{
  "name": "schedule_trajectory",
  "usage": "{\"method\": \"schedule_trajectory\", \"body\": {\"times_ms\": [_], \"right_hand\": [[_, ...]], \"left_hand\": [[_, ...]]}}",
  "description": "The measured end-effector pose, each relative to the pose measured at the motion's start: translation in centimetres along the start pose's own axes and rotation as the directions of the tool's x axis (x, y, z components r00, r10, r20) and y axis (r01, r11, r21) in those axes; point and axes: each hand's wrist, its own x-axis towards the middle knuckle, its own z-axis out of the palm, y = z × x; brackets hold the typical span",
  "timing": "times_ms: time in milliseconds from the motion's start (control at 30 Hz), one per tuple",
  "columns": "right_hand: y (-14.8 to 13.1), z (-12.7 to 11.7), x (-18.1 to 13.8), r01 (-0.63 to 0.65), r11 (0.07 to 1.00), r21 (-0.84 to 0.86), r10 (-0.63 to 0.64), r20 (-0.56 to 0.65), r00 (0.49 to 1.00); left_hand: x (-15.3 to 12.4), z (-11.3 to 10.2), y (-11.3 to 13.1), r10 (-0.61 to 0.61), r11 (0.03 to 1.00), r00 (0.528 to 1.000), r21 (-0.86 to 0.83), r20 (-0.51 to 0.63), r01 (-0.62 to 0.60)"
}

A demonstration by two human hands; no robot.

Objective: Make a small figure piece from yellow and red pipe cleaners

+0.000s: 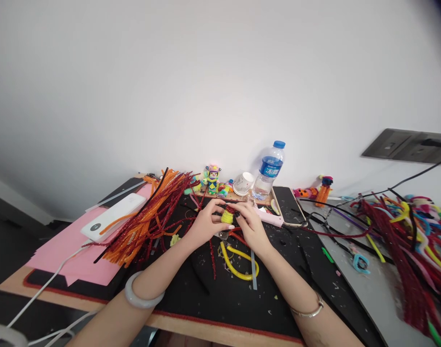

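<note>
Over the middle of the black mat, both of my hands hold a small yellow and red pipe-cleaner piece between them. My left hand has its fingers curled round the left side of it. From the other side my right hand pinches it near the top, its fingers partly hiding it. Just below them lies a bent yellow pipe cleaner, with a pale flat strip across its right end. Red glittery pipe cleaners trail on the mat beside my left wrist.
At left, orange and red pipe cleaners lie over pink sheets and a white power bank. Behind my hands stand a small figure, a paper cup, a water bottle and a phone. More pipe cleaners heap at right.
</note>
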Motion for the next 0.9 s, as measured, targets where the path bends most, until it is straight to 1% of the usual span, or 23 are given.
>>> {"method": "schedule_trajectory", "body": {"times_ms": [67, 167, 267, 367, 467, 667, 800, 900], "right_hand": [[0.0, 0.1, -0.1, -0.028, 1.0, -0.007, 0.028, 0.019, 0.999], [-0.2, 0.3, -0.2, -0.091, 0.995, -0.03, 0.092, 0.009, 0.996], [-0.5, 0.5, -0.3, -0.085, 0.995, -0.057, 0.087, 0.031, 0.996], [-0.8, 0.7, -0.3, -0.021, 0.995, -0.098, 0.028, 0.071, 0.997], [-0.6, 0.8, -0.2, 0.027, 0.99, -0.141, -0.016, 0.078, 0.997], [-0.1, 0.5, -0.3, 0.036, 0.986, -0.16, -0.028, 0.051, 0.998], [-0.1, 0.3, -0.1, 0.023, 0.987, -0.156, -0.023, 0.006, 1.0], [-0.1, 0.4, 0.0, 0.011, 0.988, -0.151, -0.014, -0.019, 1.0]], "left_hand": [[-0.1, 0.0, 0.2, 0.018, 0.999, 1.0, 0.042, 0.0, -0.018], [-0.2, 0.0, 0.5, 0.061, 0.994, 0.996, 0.095, -0.068, -0.055], [-0.2, 0.0, 0.5, 0.099, 0.991, 0.989, 0.106, -0.109, -0.087], [-0.1, -0.1, 0.3, 0.115, 0.988, 0.989, 0.114, -0.09, -0.104], [-0.2, -0.1, 0.0, 0.14, 0.979, 0.988, 0.161, -0.059, -0.129], [-0.2, -0.3, 0.1, 0.176, 0.945, 0.984, 0.277, 0.019, -0.175], [-0.1, -0.7, 0.6, 0.259, 0.891, 0.965, 0.375, 0.039, -0.255], [0.0, -1.1, 0.7, 0.291, 0.863, 0.954, 0.409, 0.075, -0.296]]}}
